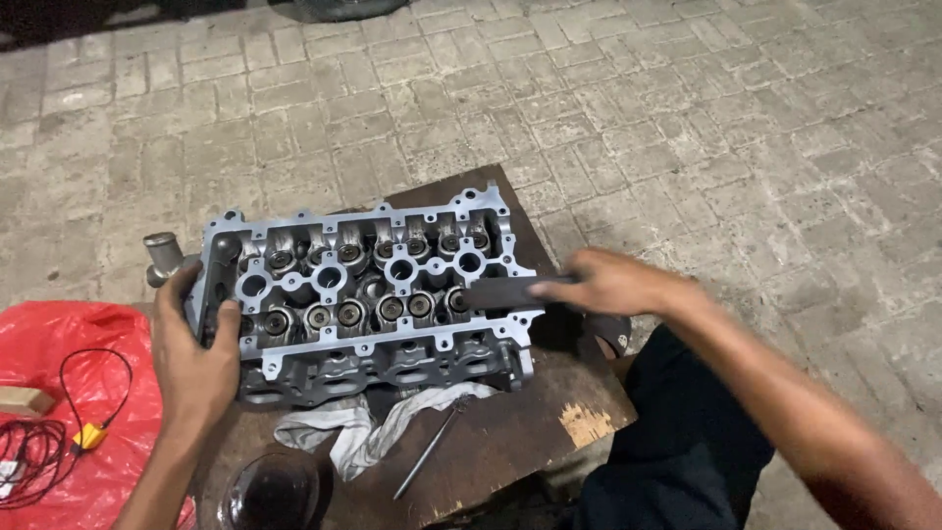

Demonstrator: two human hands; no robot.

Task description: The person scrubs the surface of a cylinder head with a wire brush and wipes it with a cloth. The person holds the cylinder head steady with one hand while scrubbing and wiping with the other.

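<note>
Two hands work a heavy, rigid cylinder head [358, 299] lying on a wooden board [549, 422]: left hand [196, 358] clasps its left end, right hand [613, 285] grips a dark flat tool [500, 291] at its right end.

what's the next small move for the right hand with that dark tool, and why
Probably lower the dark tool onto the valve bucket beneath its tip. The right hand holds it over the right end of the cylinder head, while the left hand grips the head's left end, steadying it on the wooden board.
</note>
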